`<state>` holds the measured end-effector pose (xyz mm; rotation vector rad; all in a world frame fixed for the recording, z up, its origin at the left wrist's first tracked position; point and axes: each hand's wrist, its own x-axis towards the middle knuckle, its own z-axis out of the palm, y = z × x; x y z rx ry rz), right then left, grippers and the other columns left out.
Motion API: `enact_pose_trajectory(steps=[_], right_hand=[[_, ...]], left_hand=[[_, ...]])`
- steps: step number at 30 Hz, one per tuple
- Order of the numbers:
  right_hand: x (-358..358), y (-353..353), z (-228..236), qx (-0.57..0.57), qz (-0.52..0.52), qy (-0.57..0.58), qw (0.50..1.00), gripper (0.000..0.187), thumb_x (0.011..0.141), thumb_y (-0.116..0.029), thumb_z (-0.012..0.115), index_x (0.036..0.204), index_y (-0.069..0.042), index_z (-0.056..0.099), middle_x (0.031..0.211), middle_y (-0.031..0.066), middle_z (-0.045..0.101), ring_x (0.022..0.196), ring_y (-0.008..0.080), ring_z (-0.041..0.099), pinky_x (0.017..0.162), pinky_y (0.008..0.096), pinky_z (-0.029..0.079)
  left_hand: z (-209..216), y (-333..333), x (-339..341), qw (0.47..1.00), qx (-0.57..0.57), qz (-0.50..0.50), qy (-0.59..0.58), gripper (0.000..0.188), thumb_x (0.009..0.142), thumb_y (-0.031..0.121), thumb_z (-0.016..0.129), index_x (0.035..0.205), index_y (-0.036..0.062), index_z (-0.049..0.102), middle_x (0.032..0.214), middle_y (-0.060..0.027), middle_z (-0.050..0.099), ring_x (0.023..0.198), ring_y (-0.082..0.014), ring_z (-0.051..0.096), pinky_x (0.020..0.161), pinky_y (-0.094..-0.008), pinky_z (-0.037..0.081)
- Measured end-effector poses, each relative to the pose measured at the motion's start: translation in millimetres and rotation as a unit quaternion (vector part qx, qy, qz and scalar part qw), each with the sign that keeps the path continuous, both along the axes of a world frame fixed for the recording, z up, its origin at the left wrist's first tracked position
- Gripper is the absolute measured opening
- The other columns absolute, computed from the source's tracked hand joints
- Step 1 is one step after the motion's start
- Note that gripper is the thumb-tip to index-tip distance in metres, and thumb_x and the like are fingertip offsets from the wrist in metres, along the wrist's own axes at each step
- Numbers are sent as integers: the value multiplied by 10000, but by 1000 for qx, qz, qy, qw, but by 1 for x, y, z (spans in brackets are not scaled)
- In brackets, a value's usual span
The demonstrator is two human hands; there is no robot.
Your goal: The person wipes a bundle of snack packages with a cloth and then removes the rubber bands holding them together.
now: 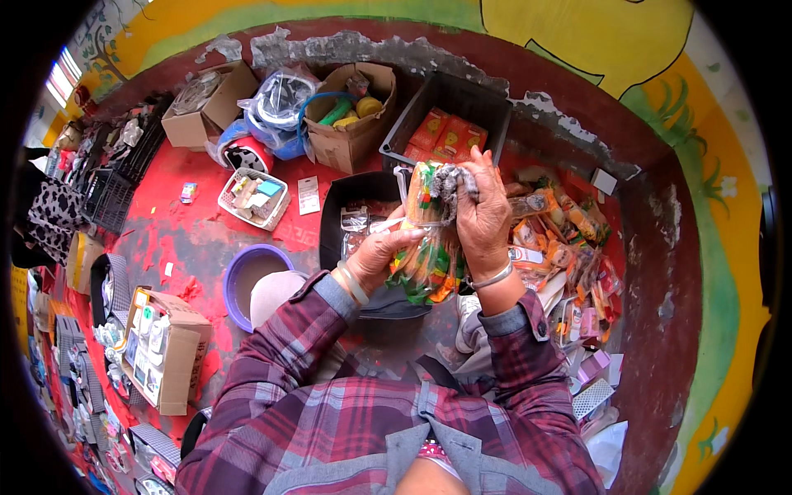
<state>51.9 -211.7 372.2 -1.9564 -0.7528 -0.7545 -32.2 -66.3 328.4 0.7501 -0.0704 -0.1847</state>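
Note:
Above a black tub [332,216], my two hands hold a clear plastic-wrapped bundle [422,262] with green and orange print. My left hand [375,260] pinches its left side between thumb and fingers. On the other side, my right hand [487,216] is closed round a grey fuzzy strip of cloth [451,177] that lies against the bundle's upper part. The bundle's contents are hard to make out through the wrapping. More packets lie inside the tub, partly hidden by my hands.
A heap of orange packets [569,239] lies to the right. Behind stand a grey crate [394,142] with red boxes and a cardboard box [342,147] of toys. A white basket [276,216], a purple basin [234,285] and a carton [186,355] stand left.

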Motion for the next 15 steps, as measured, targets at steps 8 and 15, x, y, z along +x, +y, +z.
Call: enact_pose_trajectory(steps=[8, 15], right_hand=[[74, -48, -6, 293, -39, 234, 926, 168, 962, -151, 547, 1004, -12, 632, 888, 70, 685, 790, 162, 647, 715, 305, 521], [40, -32, 19, 288, 234, 288, 883, 269, 986, -222, 527, 1177, -53, 610, 1231, 84, 602, 1105, 197, 574, 990, 327, 441]], left_hand=[[-13, 11, 6, 1000, 20, 5, 7, 721, 774, 147, 680, 1411, 44, 359, 1329, -100, 514, 1204, -213, 515, 1052, -355, 381], [-10, 17, 12, 997, -48, 51, 26, 665, 811, 181, 655, 1387, 11, 367, 1289, -127, 535, 1171, -222, 549, 1029, -353, 428]])
